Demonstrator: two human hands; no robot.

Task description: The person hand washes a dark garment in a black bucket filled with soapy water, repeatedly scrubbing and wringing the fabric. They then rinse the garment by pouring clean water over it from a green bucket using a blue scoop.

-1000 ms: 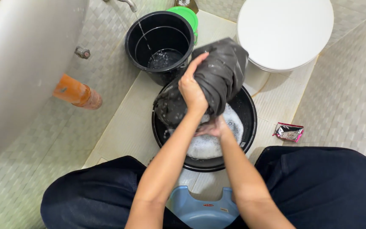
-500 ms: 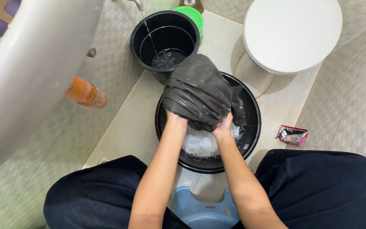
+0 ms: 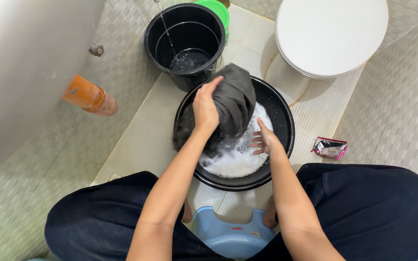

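Note:
A wet dark grey garment (image 3: 235, 99) hangs bunched over a black round basin (image 3: 282, 118) of soapy, foamy water (image 3: 235, 162). My left hand (image 3: 205, 107) grips the garment from the left and lifts it above the foam. My right hand (image 3: 264, 139) is beside the cloth's lower end, fingers spread over the suds, holding nothing. Both forearms reach forward from between my knees.
A black bucket (image 3: 153, 41) behind the basin takes a thin stream of water; a green lid (image 3: 216, 9) lies behind it. A white toilet (image 3: 332, 34) is at the right, an orange pipe (image 3: 88, 96) left, a foil sachet (image 3: 330, 148) right, a blue stool (image 3: 231, 237) under me.
Both hands held the bunched garment half a second ago. My right hand has let go and opened over the foam; my left hand keeps the cloth raised.

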